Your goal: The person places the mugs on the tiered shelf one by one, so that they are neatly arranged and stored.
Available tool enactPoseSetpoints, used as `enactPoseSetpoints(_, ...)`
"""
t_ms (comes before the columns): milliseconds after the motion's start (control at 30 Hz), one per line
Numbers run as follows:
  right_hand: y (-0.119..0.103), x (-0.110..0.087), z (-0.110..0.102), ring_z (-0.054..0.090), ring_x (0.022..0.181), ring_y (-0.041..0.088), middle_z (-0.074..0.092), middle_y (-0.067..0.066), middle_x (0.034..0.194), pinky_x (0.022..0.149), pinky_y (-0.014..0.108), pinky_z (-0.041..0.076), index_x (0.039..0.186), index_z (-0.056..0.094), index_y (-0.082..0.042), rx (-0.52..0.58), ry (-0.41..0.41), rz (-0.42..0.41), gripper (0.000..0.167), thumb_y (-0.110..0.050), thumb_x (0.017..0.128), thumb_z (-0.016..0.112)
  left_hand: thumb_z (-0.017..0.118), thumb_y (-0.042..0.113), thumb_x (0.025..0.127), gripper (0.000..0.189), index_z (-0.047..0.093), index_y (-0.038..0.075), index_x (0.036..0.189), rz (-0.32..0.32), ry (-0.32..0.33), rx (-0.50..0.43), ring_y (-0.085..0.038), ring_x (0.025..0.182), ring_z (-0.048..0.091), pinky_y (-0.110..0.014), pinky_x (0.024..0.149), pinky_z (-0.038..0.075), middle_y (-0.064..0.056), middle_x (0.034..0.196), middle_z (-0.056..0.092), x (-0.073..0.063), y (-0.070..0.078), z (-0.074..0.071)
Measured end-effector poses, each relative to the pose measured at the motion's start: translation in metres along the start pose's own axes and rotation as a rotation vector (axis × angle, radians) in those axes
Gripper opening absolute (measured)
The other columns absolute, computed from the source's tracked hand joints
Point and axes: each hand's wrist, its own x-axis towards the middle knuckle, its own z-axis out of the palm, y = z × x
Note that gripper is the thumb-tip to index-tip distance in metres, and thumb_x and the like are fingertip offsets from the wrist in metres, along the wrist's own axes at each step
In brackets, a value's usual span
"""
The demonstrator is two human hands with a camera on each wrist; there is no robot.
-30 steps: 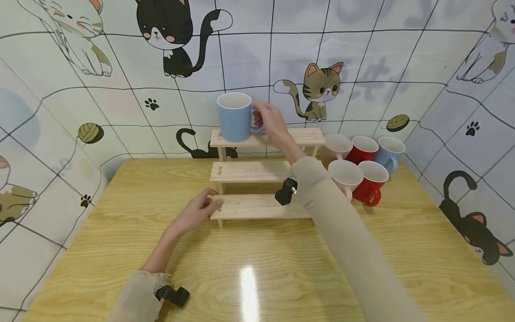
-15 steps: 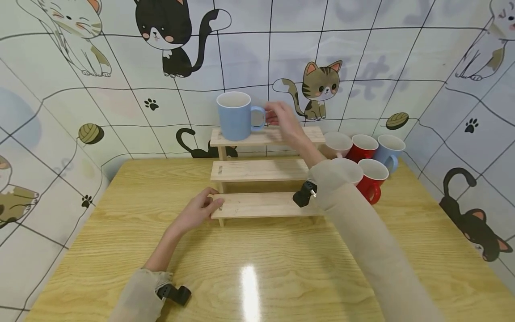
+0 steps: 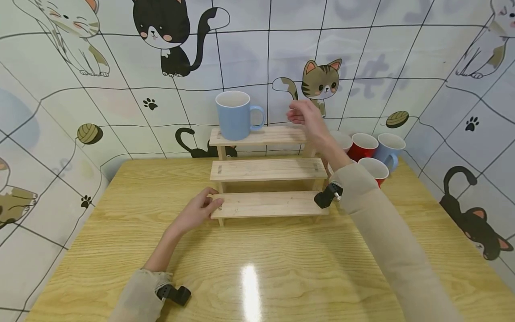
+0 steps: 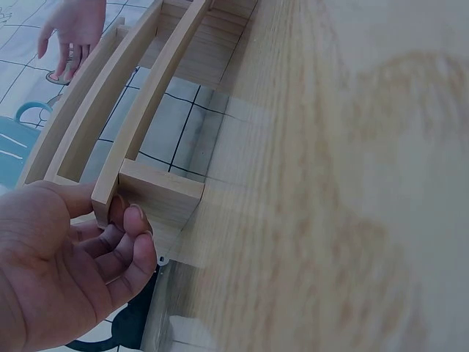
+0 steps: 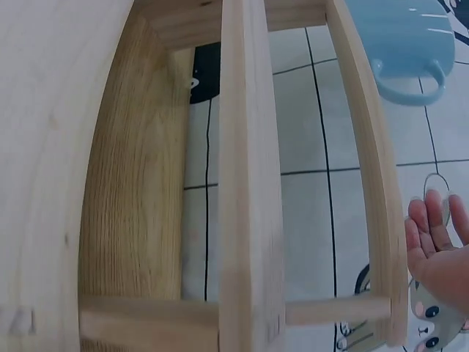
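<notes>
A light blue mug [image 3: 233, 118] stands upright at the left end of the top step of a three-step wooden shelf [image 3: 269, 205], its handle towards the right. My right hand [image 3: 310, 120] is in the air over the shelf's top right end, apart from the mug, with loosely bent fingers and nothing in them. In the right wrist view, the mug [image 5: 410, 40] sits beyond the same hand [image 5: 443, 257]. My left hand [image 3: 196, 209] grips the left end of the bottom step, thumb on top; the left wrist view shows its fingers [image 4: 121, 257] curled under the board.
Right of the shelf, several mugs stand grouped on the wooden table [image 3: 120, 223]: a red one [image 3: 364, 145], a blue one [image 3: 389, 147], another red one [image 3: 374, 169], and pale ones partly hidden by my right arm. Behind is a wall covering [image 3: 249, 53] with cats.
My right hand has let go of the blue mug's handle and moved away to the right. The mug stays on the top step; my left hand keeps its place.
</notes>
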Motion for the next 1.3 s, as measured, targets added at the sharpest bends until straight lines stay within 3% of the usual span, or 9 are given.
enactPoseSetpoints(267, 0.001, -0.018, -0.037, 0.059, 0.101, 0.021, 0.061, 0.006, 0.103, 0.103, 0.039, 0.042, 0.119, 0.054, -0.004, -0.080, 0.010, -0.050, 0.025, -0.026, 0.108, 0.045, 0.053, 0.029, 0.107, 0.041, 0.044, -0.001, 0.134, 0.000, 0.002, -0.007, -0.023, 0.064, 0.049, -0.041, 0.067, 0.050, -0.003, 0.068, 0.044, 0.000, 0.002, -0.001)
enactPoseSetpoints(500, 0.004, -0.033, -0.071, 0.059, 0.103, 0.016, 0.062, 0.001, 0.105, 0.102, 0.032, 0.042, 0.118, 0.054, -0.012, -0.140, 0.049, -0.029, 0.023, -0.032, 0.108, 0.045, 0.052, 0.025, 0.108, 0.041, 0.043, -0.003, 0.136, 0.003, 0.006, -0.014, -0.026, 0.065, 0.050, -0.045, 0.070, 0.050, -0.003, 0.068, 0.044, -0.001, 0.002, 0.000)
enactPoseSetpoints(733, 0.008, -0.043, -0.102, 0.059, 0.103, 0.017, 0.062, -0.002, 0.106, 0.102, 0.031, 0.044, 0.120, 0.054, -0.012, -0.225, 0.100, -0.006, 0.029, -0.037, 0.108, 0.047, 0.054, 0.028, 0.107, 0.042, 0.044, -0.002, 0.136, 0.005, 0.004, -0.006, -0.024, 0.065, 0.050, -0.041, 0.068, 0.049, -0.003, 0.068, 0.045, -0.001, 0.003, -0.001)
enactPoseSetpoints(933, 0.016, -0.054, -0.129, 0.060, 0.098, 0.010, 0.063, -0.007, 0.102, 0.092, 0.020, 0.047, 0.121, 0.056, -0.012, -0.279, 0.144, 0.000, 0.027, -0.035, 0.108, 0.048, 0.052, 0.026, 0.108, 0.042, 0.043, -0.003, 0.137, -0.007, -0.001, 0.004, -0.025, 0.066, 0.051, -0.043, 0.070, 0.048, -0.003, 0.069, 0.046, -0.001, 0.005, 0.000)
enactPoseSetpoints(1133, 0.028, -0.071, -0.157, 0.057, 0.094, 0.004, 0.060, -0.014, 0.098, 0.088, 0.017, 0.045, 0.119, 0.054, -0.016, -0.409, 0.178, 0.018, 0.021, -0.032, 0.108, 0.046, 0.049, 0.016, 0.109, 0.037, 0.042, -0.009, 0.135, -0.017, -0.014, -0.004, -0.028, 0.066, 0.049, -0.049, 0.072, 0.049, -0.005, 0.069, 0.045, -0.010, 0.028, 0.000)
enactPoseSetpoints(1300, 0.041, -0.081, -0.183, 0.057, 0.090, 0.001, 0.058, -0.015, 0.095, 0.082, 0.012, 0.043, 0.114, 0.052, -0.015, -0.390, 0.192, 0.008, 0.011, -0.022, 0.107, 0.046, 0.049, 0.015, 0.109, 0.037, 0.042, -0.010, 0.134, -0.004, -0.020, -0.008, -0.028, 0.066, 0.048, -0.048, 0.073, 0.051, -0.005, 0.069, 0.044, -0.016, 0.042, -0.002)
